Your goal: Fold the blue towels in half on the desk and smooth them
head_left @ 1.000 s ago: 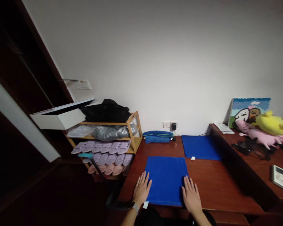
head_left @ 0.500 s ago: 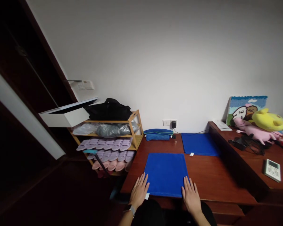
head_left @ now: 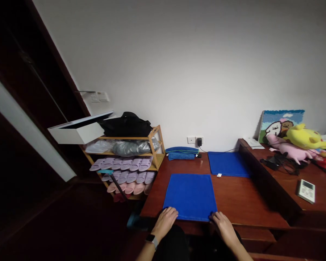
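A square blue cloth [head_left: 190, 195] lies flat near the front edge of the brown wooden desk [head_left: 233, 203]. At its near left corner, my left hand [head_left: 166, 221] is closed with bent fingers on the fabric; a watch is on that wrist. My right hand [head_left: 223, 225] is curled on the near right corner, its thumb tucked out of sight. Both undersides are hidden. Further back to the right rests another stack of blue cloth [head_left: 228, 165] with a small white tag. A rolled blue cloth [head_left: 182, 155] sits against the wall.
To the left stands a wooden rack [head_left: 160, 159] with purple and pink slippers [head_left: 126, 164], a black bag [head_left: 127, 125] and a white box [head_left: 78, 132]. On the raised right section are plush toys [head_left: 301, 139], a tangle of black cable [head_left: 281, 165] and a white device [head_left: 306, 191].
My hands have gone from lying flat with stretched fingers at the cloth's sides to curled fingers at its near corners. The view has shifted slightly.
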### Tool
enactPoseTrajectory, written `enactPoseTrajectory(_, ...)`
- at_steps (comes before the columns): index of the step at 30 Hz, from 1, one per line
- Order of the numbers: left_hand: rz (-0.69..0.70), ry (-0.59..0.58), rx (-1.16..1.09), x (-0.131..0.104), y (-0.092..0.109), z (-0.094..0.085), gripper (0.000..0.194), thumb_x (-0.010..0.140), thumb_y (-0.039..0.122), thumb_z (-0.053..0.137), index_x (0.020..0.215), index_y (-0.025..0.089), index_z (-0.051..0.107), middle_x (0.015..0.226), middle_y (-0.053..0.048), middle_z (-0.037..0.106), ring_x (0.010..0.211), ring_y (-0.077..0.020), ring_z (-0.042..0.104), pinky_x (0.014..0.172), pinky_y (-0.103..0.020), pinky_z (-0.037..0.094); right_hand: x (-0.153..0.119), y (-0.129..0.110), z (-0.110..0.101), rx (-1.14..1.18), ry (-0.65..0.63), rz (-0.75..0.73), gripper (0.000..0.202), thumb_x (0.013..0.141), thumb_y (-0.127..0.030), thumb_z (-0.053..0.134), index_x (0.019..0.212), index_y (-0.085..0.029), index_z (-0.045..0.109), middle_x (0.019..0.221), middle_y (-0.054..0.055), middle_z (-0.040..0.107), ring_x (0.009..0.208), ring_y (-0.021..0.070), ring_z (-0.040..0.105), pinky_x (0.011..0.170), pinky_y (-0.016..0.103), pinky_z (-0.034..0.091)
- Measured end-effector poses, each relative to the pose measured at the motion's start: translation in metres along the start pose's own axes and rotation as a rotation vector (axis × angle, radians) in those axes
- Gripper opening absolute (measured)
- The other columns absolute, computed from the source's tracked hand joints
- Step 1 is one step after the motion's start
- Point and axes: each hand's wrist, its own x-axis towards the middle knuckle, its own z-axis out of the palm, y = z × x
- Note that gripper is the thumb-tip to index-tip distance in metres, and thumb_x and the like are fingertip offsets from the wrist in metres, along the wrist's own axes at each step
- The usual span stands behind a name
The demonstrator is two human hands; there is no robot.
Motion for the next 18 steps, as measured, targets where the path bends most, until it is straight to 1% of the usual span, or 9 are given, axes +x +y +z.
enactPoseTrajectory(2, 0.019, -0.001, 0.028, 0.001, -0.002, 0.002, 0.033, 0.106, 0.02, 0.038, 0.1, 0.027, 0.07, 0.096, -0.001, 0.072, 0.092, -0.019, 0.068, 0.085, -0.034, 0.056, 0.004, -0.001, -0.006, 0.047, -0.01, -0.006, 0.032, 0.104, -0.04, 0.041, 0.104, -0.03, 0.071, 0.107, 0.002, 0.071, 0.098, 0.0195, 0.063, 0.089, 0.03, 0.048)
enactPoseTrajectory(3, 0.024, 0.001, 0.042, 0.0, -0.004, 0.004, 0.034, 0.106, 0.019, 0.037, 0.102, 0.027, 0.07, 0.098, -0.001, 0.073, 0.094, -0.0189, 0.068, 0.086, -0.034, 0.056, 0.006, 0.0, -0.008, 0.067, -0.016, -0.004, 0.031, 0.104, -0.04, 0.041, 0.1, -0.03, 0.07, 0.105, 0.001, 0.071, 0.096, 0.0189, 0.064, 0.087, 0.029, 0.048)
enactPoseTrajectory(6, 0.048, 0.016, 0.091, -0.008, -0.013, 0.016, 0.04, 0.104, 0.013, 0.033, 0.116, 0.027, 0.068, 0.112, -0.002, 0.074, 0.104, -0.0194, 0.069, 0.092, -0.036, 0.057, 0.01, 0.003, -0.011, 0.076, -0.03, -0.015, 0.03, 0.104, -0.036, 0.041, 0.093, -0.028, 0.067, 0.097, 0.0, 0.069, 0.09, 0.0177, 0.064, 0.085, 0.028, 0.047)
enactPoseTrajectory(8, 0.082, 0.026, 0.131, -0.016, -0.019, 0.023, 0.042, 0.103, 0.01, 0.034, 0.122, 0.028, 0.067, 0.119, -0.003, 0.074, 0.111, -0.0202, 0.069, 0.096, -0.037, 0.057, 0.009, 0.005, -0.01, 0.023, -0.022, -0.045, 0.027, 0.103, -0.03, 0.042, 0.09, -0.028, 0.065, 0.093, -0.001, 0.068, 0.087, 0.0174, 0.063, 0.083, 0.029, 0.046)
enactPoseTrajectory(10, 0.12, 0.042, 0.169, -0.023, -0.022, 0.029, 0.04, 0.102, 0.009, 0.037, 0.121, 0.027, 0.067, 0.121, -0.004, 0.073, 0.113, -0.0214, 0.068, 0.099, -0.039, 0.056, 0.006, 0.007, -0.006, -0.054, 0.006, -0.093, 0.023, 0.101, -0.025, 0.045, 0.09, -0.027, 0.064, 0.092, -0.001, 0.068, 0.085, 0.0177, 0.063, 0.08, 0.029, 0.045)
enactPoseTrajectory(13, 0.137, 0.08, 0.199, -0.028, -0.021, 0.033, 0.031, 0.102, 0.014, 0.044, 0.119, 0.026, 0.068, 0.121, -0.006, 0.073, 0.114, -0.0233, 0.068, 0.102, -0.043, 0.054, 0.001, 0.009, 0.002, -0.124, 0.056, -0.16, 0.016, 0.098, -0.021, 0.049, 0.094, -0.027, 0.064, 0.093, -0.001, 0.068, 0.085, 0.0184, 0.063, 0.08, 0.03, 0.044)
enactPoseTrajectory(15, 0.128, 0.091, 0.197, -0.028, -0.02, 0.032, 0.028, 0.102, 0.016, 0.047, 0.118, 0.026, 0.068, 0.121, -0.005, 0.072, 0.114, -0.0235, 0.067, 0.103, -0.043, 0.053, 0.0, 0.01, 0.005, -0.14, 0.066, -0.179, 0.015, 0.098, -0.021, 0.051, 0.096, -0.027, 0.064, 0.094, -0.001, 0.068, 0.085, 0.0186, 0.062, 0.079, 0.031, 0.044)
enactPoseTrajectory(18, 0.119, 0.074, 0.175, -0.027, -0.019, 0.027, 0.033, 0.099, 0.009, 0.048, 0.119, 0.028, 0.067, 0.117, -0.004, 0.071, 0.111, -0.022, 0.066, 0.1, -0.039, 0.053, -0.001, 0.011, 0.006, -0.167, 0.05, -0.179, 0.016, 0.099, -0.021, 0.05, 0.097, -0.028, 0.064, 0.095, -0.001, 0.069, 0.085, 0.019, 0.062, 0.079, 0.032, 0.044)
